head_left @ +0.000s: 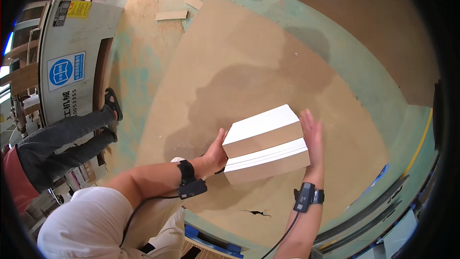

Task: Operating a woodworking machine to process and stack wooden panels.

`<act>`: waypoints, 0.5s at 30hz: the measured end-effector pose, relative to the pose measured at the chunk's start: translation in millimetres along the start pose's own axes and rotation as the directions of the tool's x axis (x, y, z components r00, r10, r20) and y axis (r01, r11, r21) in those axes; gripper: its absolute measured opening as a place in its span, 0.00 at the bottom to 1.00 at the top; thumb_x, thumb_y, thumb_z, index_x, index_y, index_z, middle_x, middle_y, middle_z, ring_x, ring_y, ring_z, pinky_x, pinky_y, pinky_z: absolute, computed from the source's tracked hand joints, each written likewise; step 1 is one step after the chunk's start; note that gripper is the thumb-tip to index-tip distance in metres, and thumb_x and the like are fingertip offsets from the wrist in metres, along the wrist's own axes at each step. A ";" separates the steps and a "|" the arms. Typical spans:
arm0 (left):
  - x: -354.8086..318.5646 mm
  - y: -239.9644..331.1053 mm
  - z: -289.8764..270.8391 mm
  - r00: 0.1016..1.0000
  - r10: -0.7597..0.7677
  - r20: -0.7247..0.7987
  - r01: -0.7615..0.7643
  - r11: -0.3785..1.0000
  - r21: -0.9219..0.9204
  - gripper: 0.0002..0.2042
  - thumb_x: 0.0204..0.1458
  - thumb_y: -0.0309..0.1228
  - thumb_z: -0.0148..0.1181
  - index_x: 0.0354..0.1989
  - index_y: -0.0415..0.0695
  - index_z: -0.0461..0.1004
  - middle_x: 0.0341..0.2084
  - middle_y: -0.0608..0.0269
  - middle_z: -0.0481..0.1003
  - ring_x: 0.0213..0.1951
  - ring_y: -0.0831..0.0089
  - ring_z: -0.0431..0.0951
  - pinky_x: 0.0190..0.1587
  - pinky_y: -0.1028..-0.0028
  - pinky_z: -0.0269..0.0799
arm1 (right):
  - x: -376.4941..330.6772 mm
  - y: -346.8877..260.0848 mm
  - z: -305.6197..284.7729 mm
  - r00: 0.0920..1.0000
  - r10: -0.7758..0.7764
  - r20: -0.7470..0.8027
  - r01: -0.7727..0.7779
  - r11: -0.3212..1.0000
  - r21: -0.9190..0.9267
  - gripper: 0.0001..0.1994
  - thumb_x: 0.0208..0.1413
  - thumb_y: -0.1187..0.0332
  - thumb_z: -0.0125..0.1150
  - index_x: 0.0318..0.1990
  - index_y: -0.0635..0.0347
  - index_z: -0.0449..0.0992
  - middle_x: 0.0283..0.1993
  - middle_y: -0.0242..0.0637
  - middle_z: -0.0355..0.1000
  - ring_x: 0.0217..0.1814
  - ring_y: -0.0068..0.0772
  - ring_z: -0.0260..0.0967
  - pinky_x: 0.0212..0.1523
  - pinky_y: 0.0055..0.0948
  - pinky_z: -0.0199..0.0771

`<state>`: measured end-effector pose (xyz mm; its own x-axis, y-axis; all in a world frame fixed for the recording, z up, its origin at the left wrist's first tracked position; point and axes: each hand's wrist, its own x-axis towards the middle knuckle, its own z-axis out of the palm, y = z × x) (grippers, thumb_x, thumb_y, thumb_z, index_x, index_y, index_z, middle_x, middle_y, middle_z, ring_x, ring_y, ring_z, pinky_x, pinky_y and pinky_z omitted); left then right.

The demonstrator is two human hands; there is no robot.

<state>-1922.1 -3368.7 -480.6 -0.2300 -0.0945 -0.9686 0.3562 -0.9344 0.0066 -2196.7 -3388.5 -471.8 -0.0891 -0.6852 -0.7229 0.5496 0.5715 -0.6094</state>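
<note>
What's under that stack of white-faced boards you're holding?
The stack of boards is held in the air between the left hand and right hand. Below it lies a large brown sheet on the floor; the patch directly beneath is covered.

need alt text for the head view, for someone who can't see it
A person's left hand and right hand press the two ends of a stack of white-faced boards, held above a large brown sheet on a green floor. Another person's legs stand at left.
</note>
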 end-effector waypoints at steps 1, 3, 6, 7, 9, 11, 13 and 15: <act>-13.2 1.8 24.2 0.999 -0.027 0.028 0.030 0.994 -0.102 0.32 0.51 0.59 0.34 0.55 0.46 0.60 0.51 0.59 0.63 0.53 0.65 0.62 0.54 0.66 0.58 | 0.5 -7.1 -0.8 0.989 0.113 0.097 -0.097 0.982 -0.159 0.33 0.56 0.42 0.32 0.62 0.56 0.50 0.65 0.39 0.45 0.68 0.33 0.38 0.63 0.31 0.41; -23.6 5.9 41.1 0.998 -0.035 0.043 0.043 0.977 -0.208 0.33 0.50 0.61 0.36 0.54 0.46 0.60 0.50 0.58 0.64 0.52 0.64 0.64 0.52 0.67 0.60 | 1.9 -17.7 15.3 0.976 0.203 0.079 -0.180 0.957 -0.228 0.32 0.56 0.43 0.34 0.60 0.57 0.53 0.65 0.38 0.47 0.67 0.32 0.40 0.63 0.29 0.42; -23.0 7.0 43.4 1.000 -0.017 0.024 0.021 0.986 -0.167 0.33 0.48 0.61 0.38 0.53 0.46 0.62 0.48 0.57 0.67 0.48 0.63 0.68 0.50 0.67 0.64 | -6.5 -28.7 32.9 0.947 0.318 0.039 -0.300 0.924 -0.237 0.31 0.56 0.45 0.38 0.59 0.59 0.57 0.62 0.38 0.52 0.65 0.30 0.45 0.61 0.25 0.45; -20.4 6.6 41.1 1.000 -0.012 0.020 0.015 0.983 -0.183 0.33 0.48 0.61 0.39 0.52 0.46 0.62 0.47 0.57 0.67 0.46 0.63 0.69 0.48 0.67 0.65 | -9.3 -30.9 35.7 0.937 0.350 0.025 -0.340 0.923 -0.183 0.30 0.56 0.46 0.40 0.58 0.60 0.58 0.61 0.37 0.54 0.64 0.29 0.48 0.60 0.24 0.46; -18.0 6.5 40.1 1.000 -0.006 0.021 0.010 0.980 -0.198 0.32 0.48 0.60 0.39 0.52 0.46 0.62 0.46 0.57 0.68 0.45 0.63 0.70 0.47 0.67 0.66 | -14.2 -26.1 33.5 0.937 0.350 0.000 -0.344 0.921 -0.183 0.30 0.56 0.47 0.41 0.58 0.61 0.58 0.60 0.37 0.55 0.63 0.29 0.49 0.60 0.25 0.47; -19.3 8.0 40.1 0.999 -0.023 0.031 0.027 0.991 -0.131 0.30 0.49 0.58 0.38 0.51 0.46 0.63 0.44 0.57 0.69 0.43 0.65 0.71 0.45 0.68 0.67 | -22.6 -14.3 22.3 0.936 0.350 -0.027 -0.349 0.919 -0.182 0.30 0.56 0.47 0.42 0.58 0.61 0.58 0.60 0.37 0.56 0.62 0.30 0.51 0.60 0.25 0.48; -24.3 9.6 33.8 0.998 -0.051 0.034 0.054 0.995 -0.089 0.30 0.49 0.58 0.37 0.50 0.46 0.64 0.43 0.57 0.70 0.43 0.65 0.71 0.45 0.69 0.67 | -35.6 11.5 4.7 0.968 0.252 -0.015 -0.252 0.964 -0.086 0.29 0.56 0.49 0.42 0.58 0.61 0.57 0.60 0.37 0.56 0.62 0.29 0.51 0.59 0.25 0.49; -38.7 8.3 38.6 0.995 -0.089 0.048 0.091 0.995 -0.043 0.30 0.49 0.58 0.37 0.50 0.46 0.64 0.42 0.57 0.71 0.43 0.66 0.71 0.45 0.70 0.67 | -60.5 50.1 -24.6 0.959 0.275 -0.068 -0.273 0.961 0.035 0.29 0.54 0.47 0.45 0.56 0.60 0.61 0.56 0.37 0.59 0.57 0.30 0.55 0.55 0.25 0.54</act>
<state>-1945.2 -3386.0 -433.4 -0.3037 -0.0274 -0.9524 0.3725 -0.9234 -0.0922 -2184.2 -3307.3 -466.5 0.0088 -0.4692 -0.8830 0.5814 0.7209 -0.3773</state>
